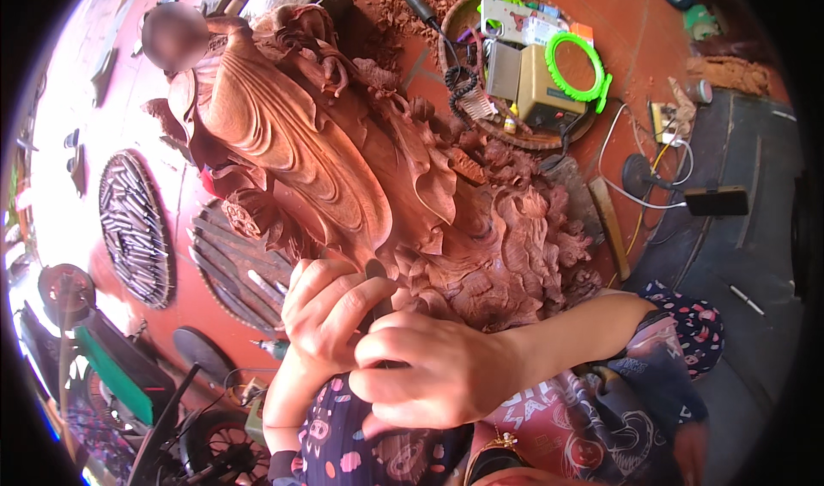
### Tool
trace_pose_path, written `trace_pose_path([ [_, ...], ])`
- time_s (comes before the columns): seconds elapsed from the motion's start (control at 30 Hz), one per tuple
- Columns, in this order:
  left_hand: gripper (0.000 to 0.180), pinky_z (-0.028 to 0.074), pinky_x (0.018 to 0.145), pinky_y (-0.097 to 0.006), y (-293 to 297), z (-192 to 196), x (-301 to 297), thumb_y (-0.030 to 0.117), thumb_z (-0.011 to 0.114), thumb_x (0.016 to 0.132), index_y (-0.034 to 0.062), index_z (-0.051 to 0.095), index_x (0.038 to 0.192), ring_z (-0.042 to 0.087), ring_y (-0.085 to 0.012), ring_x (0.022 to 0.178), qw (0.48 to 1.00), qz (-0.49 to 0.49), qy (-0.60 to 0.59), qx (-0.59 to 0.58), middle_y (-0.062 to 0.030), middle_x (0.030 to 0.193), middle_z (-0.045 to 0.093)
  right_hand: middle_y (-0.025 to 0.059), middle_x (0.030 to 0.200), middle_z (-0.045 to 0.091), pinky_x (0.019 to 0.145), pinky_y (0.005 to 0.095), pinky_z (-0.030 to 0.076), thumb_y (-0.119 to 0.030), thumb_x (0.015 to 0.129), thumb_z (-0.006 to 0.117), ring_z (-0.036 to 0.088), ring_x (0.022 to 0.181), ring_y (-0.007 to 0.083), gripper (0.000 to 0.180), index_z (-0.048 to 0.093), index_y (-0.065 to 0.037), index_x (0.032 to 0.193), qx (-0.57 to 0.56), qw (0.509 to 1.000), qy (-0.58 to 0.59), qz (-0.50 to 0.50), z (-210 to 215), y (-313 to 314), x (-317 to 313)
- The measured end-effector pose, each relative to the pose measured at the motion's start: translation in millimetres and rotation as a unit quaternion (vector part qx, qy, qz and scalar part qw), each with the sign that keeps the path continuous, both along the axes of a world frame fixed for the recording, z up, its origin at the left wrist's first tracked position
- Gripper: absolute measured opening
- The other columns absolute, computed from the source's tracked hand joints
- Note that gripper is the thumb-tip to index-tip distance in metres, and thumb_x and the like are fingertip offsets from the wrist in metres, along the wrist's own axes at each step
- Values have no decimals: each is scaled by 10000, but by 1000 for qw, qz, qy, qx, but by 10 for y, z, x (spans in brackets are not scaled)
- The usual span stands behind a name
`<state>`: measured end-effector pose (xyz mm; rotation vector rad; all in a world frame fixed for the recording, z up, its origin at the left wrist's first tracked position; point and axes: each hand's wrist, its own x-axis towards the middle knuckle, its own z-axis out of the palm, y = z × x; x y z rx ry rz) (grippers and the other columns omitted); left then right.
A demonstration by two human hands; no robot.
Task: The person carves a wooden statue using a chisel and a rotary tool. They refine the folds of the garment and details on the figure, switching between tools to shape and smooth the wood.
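A large reddish-brown wood carving [318, 173] lies in front of me, with flowing robe folds and a rough, knobbly base. My left hand [330, 314] is closed near its lower edge, fingers bent around a thin dark tool [375, 269] whose rounded end pokes up past the fingertips. Just below and to the right, my right hand [429, 370] is curled into a grip on the same tool. Most of the tool is covered by my fingers, so its exact kind cannot be made out. Both hands are above my patterned trousers [378, 434].
To the left are a round basket of chisels [135, 228] and a round tray of long dark tools [236, 258]. A motorbike [215, 452] stands lower left. Beyond the carving, a woven tray [524, 138] holds a power box [549, 87] and a green ring [577, 65]. A phone [717, 200] stands right, among cables.
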<state>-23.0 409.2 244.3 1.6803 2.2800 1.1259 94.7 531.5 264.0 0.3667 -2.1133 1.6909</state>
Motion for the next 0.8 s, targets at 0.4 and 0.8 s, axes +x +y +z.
trace_pose_path([
  [0.4, 295, 610, 727, -353, -1, 10, 110, 79, 875, 732, 42, 702, 969, 729, -255, 868, 988, 143, 38, -46, -120, 969, 738, 42, 797, 603, 827, 363, 483, -299, 793, 618, 577, 828, 198, 227, 738, -115, 735, -7, 999, -17, -32, -137, -88, -247],
  [0.8, 325, 548, 817, -389, 275, 92, -147, 82, 856, 670, 12, 732, 961, 687, -276, 900, 987, 127, 28, -89, -122, 973, 735, 24, 735, 555, 780, 397, 449, -241, 689, 627, 547, 788, 212, 165, 557, -106, 625, 29, 999, 2, 24, -251, 197, -447],
])
